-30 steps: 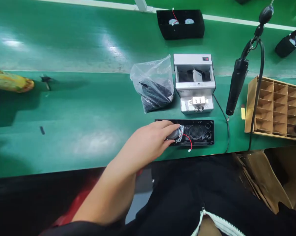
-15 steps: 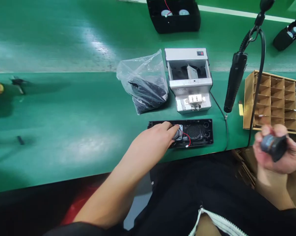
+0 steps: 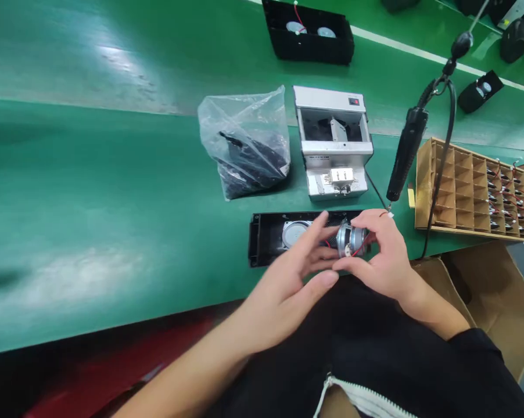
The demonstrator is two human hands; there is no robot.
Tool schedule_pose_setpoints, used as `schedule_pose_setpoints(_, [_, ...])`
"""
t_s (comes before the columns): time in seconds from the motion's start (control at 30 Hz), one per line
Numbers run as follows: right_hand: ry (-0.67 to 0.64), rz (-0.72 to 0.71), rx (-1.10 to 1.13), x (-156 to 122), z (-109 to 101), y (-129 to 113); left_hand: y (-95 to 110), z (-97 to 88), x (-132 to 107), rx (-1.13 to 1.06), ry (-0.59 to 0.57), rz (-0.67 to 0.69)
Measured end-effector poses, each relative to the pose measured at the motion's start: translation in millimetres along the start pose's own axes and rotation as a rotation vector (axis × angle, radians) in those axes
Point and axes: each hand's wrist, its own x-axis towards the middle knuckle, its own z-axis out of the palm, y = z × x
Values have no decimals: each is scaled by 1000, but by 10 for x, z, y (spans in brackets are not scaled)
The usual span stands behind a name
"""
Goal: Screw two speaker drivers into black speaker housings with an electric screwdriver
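Observation:
A black speaker housing (image 3: 266, 238) lies on the green bench near its front edge, with one round speaker driver (image 3: 293, 232) seated in its left opening. My right hand (image 3: 384, 258) is closed on a second silver speaker driver (image 3: 351, 241) with a red wire, held over the housing's right half. My left hand (image 3: 294, 278) hovers beside it with fingers spread, its fingertips touching the driver and the wire.
Behind the housing stand a grey box-shaped machine (image 3: 334, 145) and a clear bag of black parts (image 3: 247, 151). A black electric screwdriver (image 3: 404, 154) hangs on a cable. A cardboard divider tray (image 3: 466, 191) with several wired drivers sits right. More black housings (image 3: 308, 35) lie on the far belt.
My right hand brought a second driver from the right to over the housing. My left hand left the seated driver and moved to meet it. The view shifted left.

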Motion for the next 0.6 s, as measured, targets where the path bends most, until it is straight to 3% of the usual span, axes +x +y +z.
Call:
schedule_pose_setpoints(0.07, [-25,-107,-59,1,12,-38,-92,155,35,-286,-1,-119])
schedule_pose_setpoints(0.13, [-101,-249,-123,-6,-51,-80,-172,230,94,-412,19,-186])
schedule_pose_setpoints(0.2, [-234,-355,-228,-2,-162,-117,-197,221,146,-407,-10,-188])
schedule_pose_setpoints(0.3, [-380,-373,-388,39,-312,-131,-135,111,196,-299,-92,-129])
schedule_pose_setpoints(0.37, [-376,-364,-431,80,-354,-100,-87,-3,212,-131,-76,-42])
schedule_pose_setpoints(0.5, [-252,-284,-476,141,-315,10,-128,-305,205,591,101,128])
schedule_pose_setpoints(0.6, [-267,-259,-519,150,-250,61,-218,-481,184,886,43,179])
